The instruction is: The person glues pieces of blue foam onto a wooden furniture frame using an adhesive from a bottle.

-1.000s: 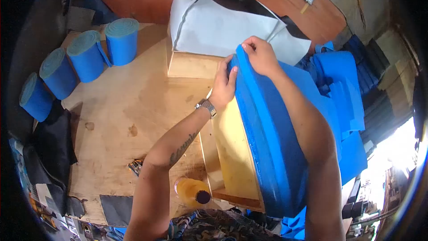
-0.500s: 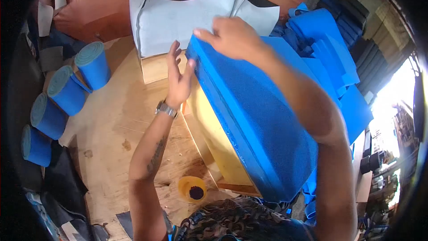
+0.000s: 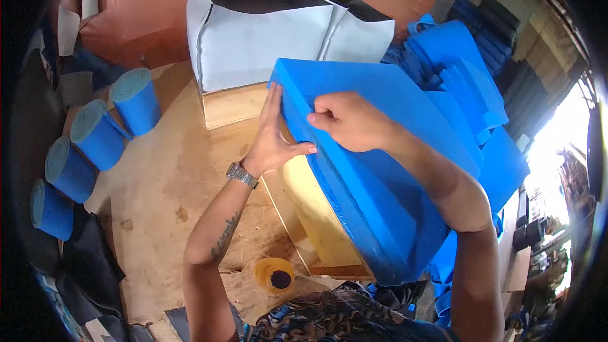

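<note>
A blue foam sheet (image 3: 392, 193) covers the top of a wooden frame (image 3: 316, 212) and folds down over its near left edge. My left hand (image 3: 271, 142) lies open along that folded edge, fingers stretched towards the far corner and thumb apart. Above the same edge, a little to the right, my right hand (image 3: 351, 120) is closed in a fist. Nothing shows in it. Whether the fist touches the foam is hard to tell.
Several blue foam rolls (image 3: 136, 98) line the left side of the plywood table (image 3: 171, 183). A yellow cup (image 3: 261, 272) with dark contents stands near me. Behind is a white-covered, black-lined piece (image 3: 266, 41) on wood. Blue foam pieces (image 3: 453, 47) pile up at the right.
My right hand has come down from the far corner, nearer to me along the foam edge, and closed into a fist. My left hand has moved slightly nearer and now lies against the edge.
</note>
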`<state>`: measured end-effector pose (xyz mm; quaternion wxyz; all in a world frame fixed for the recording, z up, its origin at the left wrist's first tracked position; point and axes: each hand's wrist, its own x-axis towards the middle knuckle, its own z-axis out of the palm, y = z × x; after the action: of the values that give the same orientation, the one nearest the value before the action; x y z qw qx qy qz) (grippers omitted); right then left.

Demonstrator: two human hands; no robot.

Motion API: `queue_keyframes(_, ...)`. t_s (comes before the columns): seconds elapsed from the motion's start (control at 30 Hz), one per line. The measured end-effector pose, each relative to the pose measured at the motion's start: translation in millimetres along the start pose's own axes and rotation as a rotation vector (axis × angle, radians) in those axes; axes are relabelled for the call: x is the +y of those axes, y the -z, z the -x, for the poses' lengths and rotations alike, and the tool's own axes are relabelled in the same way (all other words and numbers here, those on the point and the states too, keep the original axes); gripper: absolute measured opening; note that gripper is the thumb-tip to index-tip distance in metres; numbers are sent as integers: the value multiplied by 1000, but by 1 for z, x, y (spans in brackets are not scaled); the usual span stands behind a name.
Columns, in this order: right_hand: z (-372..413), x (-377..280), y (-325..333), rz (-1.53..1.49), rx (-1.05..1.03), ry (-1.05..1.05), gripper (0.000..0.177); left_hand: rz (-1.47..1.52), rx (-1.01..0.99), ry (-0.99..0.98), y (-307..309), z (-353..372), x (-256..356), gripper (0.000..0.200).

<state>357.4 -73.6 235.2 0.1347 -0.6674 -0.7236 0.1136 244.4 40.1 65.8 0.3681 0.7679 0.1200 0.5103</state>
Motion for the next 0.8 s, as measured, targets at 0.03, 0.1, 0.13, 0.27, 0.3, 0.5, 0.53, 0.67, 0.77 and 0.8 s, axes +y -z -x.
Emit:
queue_keyframes(0.03, 0, 0, -2, 16, 4, 23, 26, 10, 6, -8, 0, 1, -1, 136)
queue_keyframes(0.1, 0, 3, -8, 33, 26, 72, 27, 27, 16, -21, 0, 3, -4, 136)
queue_keyframes(0.13, -1, 6, -12, 37, 45, 99, 28, 33, 21, -30, 0, 4, -4, 136)
queue_keyframes(0.27, 0, 9, -31, 161, 190, 233, 34, 58, -1, -16, 4, 8, -2, 130)
queue_keyframes(0.3, 1, 8, -32, 140, 191, 187, 35, -10, 48, -99, 10, 9, -4, 123)
queue_keyframes(0.5, 31, 4, 0, -10, 93, 69, 49, -222, -182, -429, 34, -36, 72, 70)
queue_keyframes(0.53, 53, -2, 18, 15, 50, 104, 53, -304, -395, -429, 37, -44, 81, 62)
queue_keyframes(0.67, 123, -37, 31, 424, -367, 78, 48, -355, -631, -322, 44, -57, 103, 44)
queue_keyframes(0.77, 123, -12, 2, 240, -166, 194, 39, -279, -691, -256, 45, -62, 103, 31)
queue_keyframes(0.8, 123, -8, 2, 140, -170, 184, 37, -248, -700, -249, 46, -64, 100, 27)
